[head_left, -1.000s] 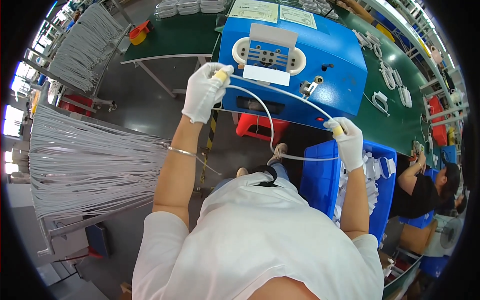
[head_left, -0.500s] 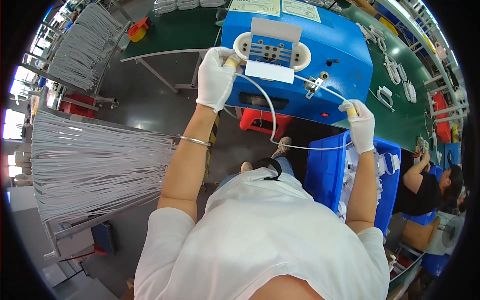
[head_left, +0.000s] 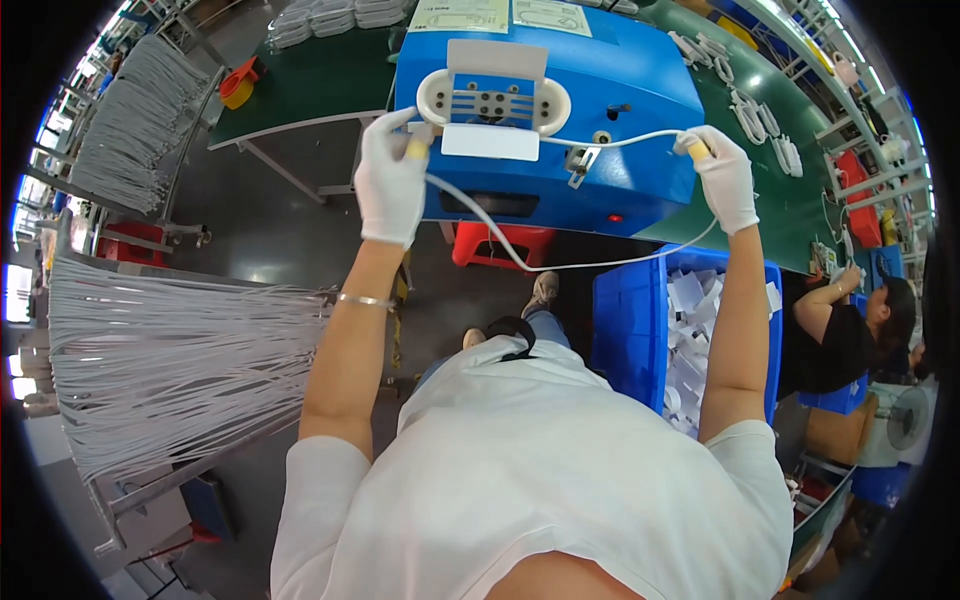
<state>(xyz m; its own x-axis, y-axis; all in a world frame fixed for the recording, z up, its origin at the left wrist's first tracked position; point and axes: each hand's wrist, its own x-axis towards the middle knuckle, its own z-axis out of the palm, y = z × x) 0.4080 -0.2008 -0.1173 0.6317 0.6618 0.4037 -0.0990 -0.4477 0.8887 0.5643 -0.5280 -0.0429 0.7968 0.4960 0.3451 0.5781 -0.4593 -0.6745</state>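
Both hands wear white gloves with yellow fingertip covers. My left hand (head_left: 390,185) is closed on a white cable (head_left: 487,222) just below the left white roller (head_left: 435,97) of a blue machine (head_left: 640,90); its fingertips are slightly blurred. My right hand (head_left: 722,178), off the machine's right side, is closed on the same cable in a pinch. One stretch of cable runs from the machine's right white roller (head_left: 553,106) past a small metal bracket (head_left: 582,165) to my right fingers. Another stretch hangs in a slack loop between the two hands. White plates stand above and below the rollers.
A blue bin (head_left: 630,330) of white pieces stands below my right arm. Many white cables (head_left: 180,360) hang on a rack at left. A red stool (head_left: 500,245) sits under the machine. Coiled cables (head_left: 750,115) lie on the green table (head_left: 680,222). A co-worker (head_left: 850,325) sits at right.
The view has shifted, so the machine sits farther left. My right hand has risen relative to it, and the cable there now runs nearly level. My left hand has dropped slightly from the left roller.
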